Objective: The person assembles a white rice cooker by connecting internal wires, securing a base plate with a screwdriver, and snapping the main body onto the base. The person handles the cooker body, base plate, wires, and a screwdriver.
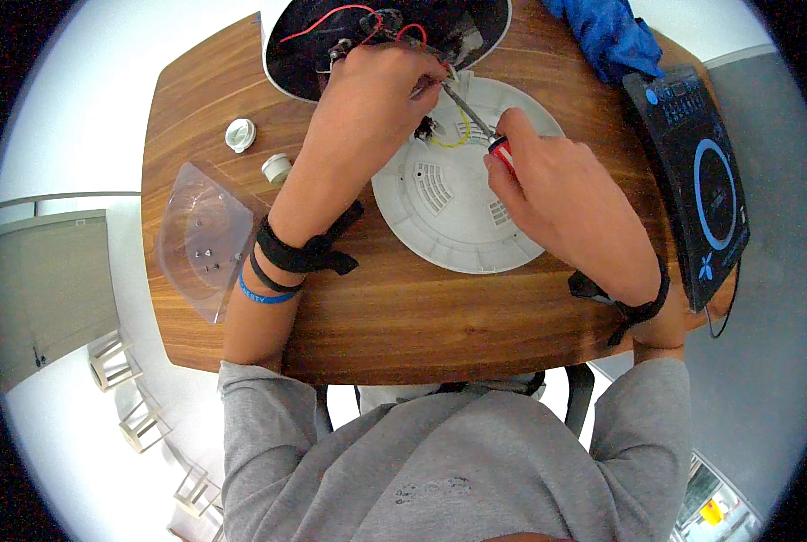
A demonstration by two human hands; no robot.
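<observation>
Light lettering [253, 294] marks the blue wristband [268, 298] (print [432, 490] on the grey shirt [458, 443] is illegible).

Bright, even indoor light, strong fisheye bend.
A white area [60, 434] toward eight o'clock is washed out; pale sheen marks the clear tray [185, 271] at nine; edges of the counter [458, 339] bow outward, and a black, speckled rim darkens the corners.

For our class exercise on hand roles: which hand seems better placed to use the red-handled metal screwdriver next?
Probably the right hand: it grips the red-handled metal screwdriver, while the left hand is near the screwdriver's far end.
</observation>
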